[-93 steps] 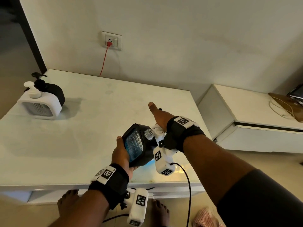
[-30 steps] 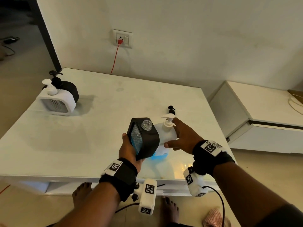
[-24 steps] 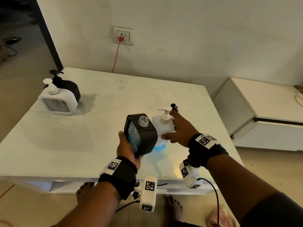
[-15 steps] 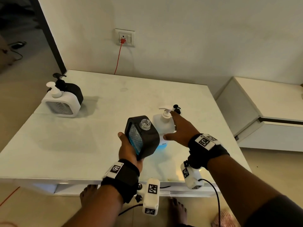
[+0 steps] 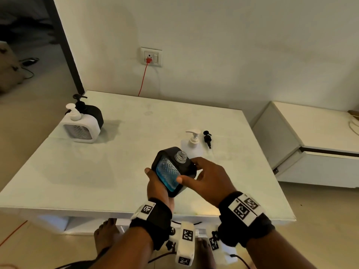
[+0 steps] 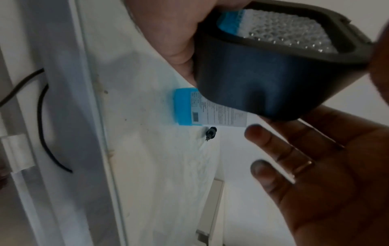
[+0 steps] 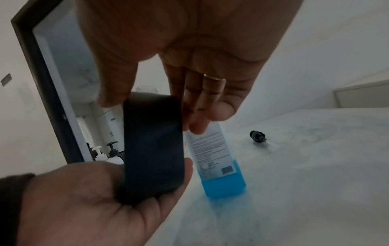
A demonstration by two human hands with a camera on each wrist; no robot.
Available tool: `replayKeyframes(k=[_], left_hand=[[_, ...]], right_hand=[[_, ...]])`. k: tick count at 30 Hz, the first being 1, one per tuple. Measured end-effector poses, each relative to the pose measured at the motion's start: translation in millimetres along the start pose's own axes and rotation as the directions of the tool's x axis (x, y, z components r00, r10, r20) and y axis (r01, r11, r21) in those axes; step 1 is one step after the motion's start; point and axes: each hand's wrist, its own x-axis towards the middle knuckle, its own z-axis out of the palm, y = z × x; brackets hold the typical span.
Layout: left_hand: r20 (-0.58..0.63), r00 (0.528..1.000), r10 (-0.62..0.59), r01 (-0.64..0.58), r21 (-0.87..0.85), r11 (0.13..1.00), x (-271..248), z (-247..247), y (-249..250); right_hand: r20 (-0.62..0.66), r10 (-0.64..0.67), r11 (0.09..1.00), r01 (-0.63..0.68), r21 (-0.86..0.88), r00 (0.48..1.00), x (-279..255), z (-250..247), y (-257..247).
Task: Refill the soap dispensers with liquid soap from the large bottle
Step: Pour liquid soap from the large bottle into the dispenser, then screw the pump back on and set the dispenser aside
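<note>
White table [image 5: 97, 171]: left hand [image 5: 157, 189] gripping tilted, uncapped dispenser [image 5: 167, 169]; right hand [image 5: 207, 183] cupping it, hold unclear; soap possibly spilling out.

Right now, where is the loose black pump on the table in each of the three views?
Head: the black pump lies right of centre, just right of the large bottle.
Left wrist: the pump is near the centre, just below the bottle.
Right wrist: the pump is right of centre, right of the bottle.
Shared landmark: the large bottle.
</note>
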Motion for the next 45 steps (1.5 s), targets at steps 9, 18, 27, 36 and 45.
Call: replayKeyframes(k=[9,18,27,36,45], left_hand=[[-0.099,0.995,0.030,-0.025,0.047,0.999,-9.0,-19.8,4.3],[-0.129,0.986,0.108,-0.082,0.195,0.977,-8.5,-36.4,23.6],[-0.002,0.999,0.038,-0.037,0.190,0.981,-24.2,-28.7,28.1],[0.002,0.998,0.069,-0.065,0.385,0.921,-17.9,-33.0,33.4],[0.091,0.975,0.203,-0.219,0.541,0.812,23.1,-8.1,35.6]], right_hand=[[0.036,-0.017,1.000,0.016,0.026,0.999,-4.7,-9.8,15.8],[0.172,0.034,0.996,-0.020,-0.084,0.984,-1.5,-14.1,42.9],[0.194,0.064,0.996,-0.049,-0.081,0.979,0.1,-11.9,63.0],[0.120,0.163,0.986,-0.165,0.004,0.979,22.9,-55.8,72.2],[0.010,0.344,0.915,-0.333,-0.229,0.939,139.4,-76.3,94.8]])
